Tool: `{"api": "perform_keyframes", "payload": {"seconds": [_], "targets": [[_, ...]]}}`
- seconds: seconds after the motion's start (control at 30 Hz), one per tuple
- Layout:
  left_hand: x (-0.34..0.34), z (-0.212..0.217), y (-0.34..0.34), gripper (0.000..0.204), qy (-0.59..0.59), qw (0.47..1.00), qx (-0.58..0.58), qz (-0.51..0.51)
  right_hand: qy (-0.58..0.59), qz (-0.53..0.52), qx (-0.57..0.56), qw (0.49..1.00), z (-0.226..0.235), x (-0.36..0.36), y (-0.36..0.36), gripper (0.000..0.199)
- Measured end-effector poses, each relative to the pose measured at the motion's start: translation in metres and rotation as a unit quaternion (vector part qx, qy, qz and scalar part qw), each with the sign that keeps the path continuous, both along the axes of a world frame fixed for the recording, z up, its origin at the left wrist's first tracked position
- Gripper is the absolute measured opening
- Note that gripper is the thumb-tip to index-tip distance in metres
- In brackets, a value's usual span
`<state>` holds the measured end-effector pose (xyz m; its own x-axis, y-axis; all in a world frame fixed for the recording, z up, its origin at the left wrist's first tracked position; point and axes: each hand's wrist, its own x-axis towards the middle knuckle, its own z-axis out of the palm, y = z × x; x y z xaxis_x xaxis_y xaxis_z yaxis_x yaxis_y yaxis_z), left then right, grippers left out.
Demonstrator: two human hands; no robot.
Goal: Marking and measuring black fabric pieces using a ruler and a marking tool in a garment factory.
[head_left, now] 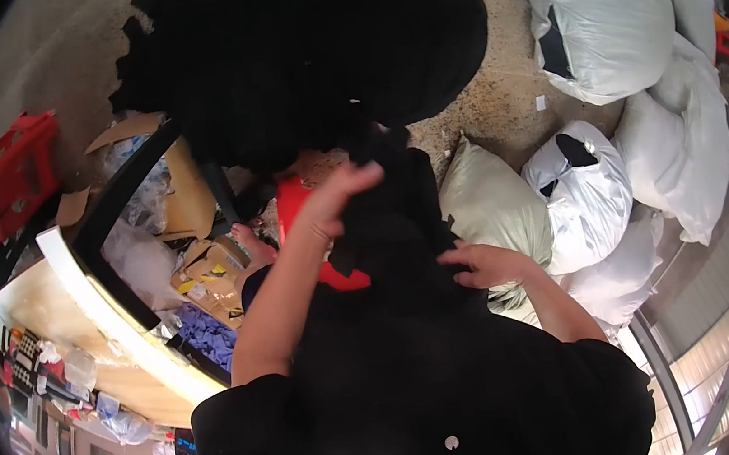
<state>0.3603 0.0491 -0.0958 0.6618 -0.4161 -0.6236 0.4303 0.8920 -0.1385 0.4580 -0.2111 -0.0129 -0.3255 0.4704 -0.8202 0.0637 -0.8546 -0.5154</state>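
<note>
Dark cloth (396,224) lies over my lap and runs up to a large heap of black cloth (314,43) on the floor ahead. Above the lap cloth, my left hand (344,195) is slightly blurred, its fingers stretched to the right and nothing seen in them. My right hand (483,267) is at the right edge of the lap cloth, fingers pointing left and somewhat apart. Whether its fingertips touch the cloth is hard to tell. Something red (294,207), partly covered, shows beneath my left forearm.
Full white sacks (604,25) stand on the right, with a pale green sack (493,198) close to my right hand. To the left are a light wooden table (113,327), cardboard (211,278), purple-blue material (207,336) and a red plastic case (17,175).
</note>
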Motion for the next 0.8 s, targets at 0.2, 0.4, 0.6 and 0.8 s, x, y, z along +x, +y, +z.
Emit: {"api": "perform_keyframes", "payload": {"seconds": [0.2, 0.4, 0.6, 0.8], "targets": [[-0.031, 0.043, -0.06, 0.056, -0.119, 0.962, 0.05, -0.241, -0.274, -0.089, 0.231, 0.929, -0.007, 0.03, 0.054, 0.052], [-0.05, 0.081, 0.017, 0.05, -0.12, 0.969, -0.002, -0.215, -0.098, -0.03, 0.302, 0.948, -0.073, 0.004, 0.064, 0.028], [-0.062, 0.114, 0.046, 0.052, -0.128, 0.984, 0.042, -0.119, -0.129, 0.113, 0.176, 0.969, -0.104, -0.028, 0.125, 0.033], [-0.022, 0.135, 0.047, 0.056, -0.329, 0.942, -0.016, -0.061, -0.152, 0.084, 0.18, 0.968, -0.145, -0.049, 0.115, 0.036]]}}
